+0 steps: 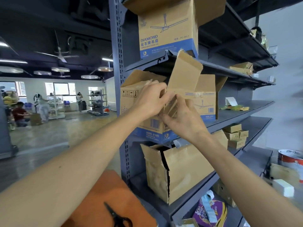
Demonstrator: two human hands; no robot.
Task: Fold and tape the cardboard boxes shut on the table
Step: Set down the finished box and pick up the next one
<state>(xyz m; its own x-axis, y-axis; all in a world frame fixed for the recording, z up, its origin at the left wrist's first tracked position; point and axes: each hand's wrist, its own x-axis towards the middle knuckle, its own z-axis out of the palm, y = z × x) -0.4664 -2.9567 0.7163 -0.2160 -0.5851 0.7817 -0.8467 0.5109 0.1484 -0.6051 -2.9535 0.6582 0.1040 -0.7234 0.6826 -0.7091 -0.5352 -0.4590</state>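
Head view: cardboard box (147, 126) sat on middle shelf (237, 115) of rack, not on desk (118, 194). Left hand (150, 99) curled over box's top edge, at 11 o'clock from right hand (182, 118). Right hand pinched base of raised flap (185, 74), which stood toward 1 o'clock. Step judged: folding flaps, box not yet shut. Next move likely calls for flap pressed flat, then tape; none in view. Scissors (118, 217) lay on desk at 6 o'clock.

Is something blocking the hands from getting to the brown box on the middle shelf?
No, nothing visible. The left hand and right hand both grip the brown cardboard fan box by its flaps.
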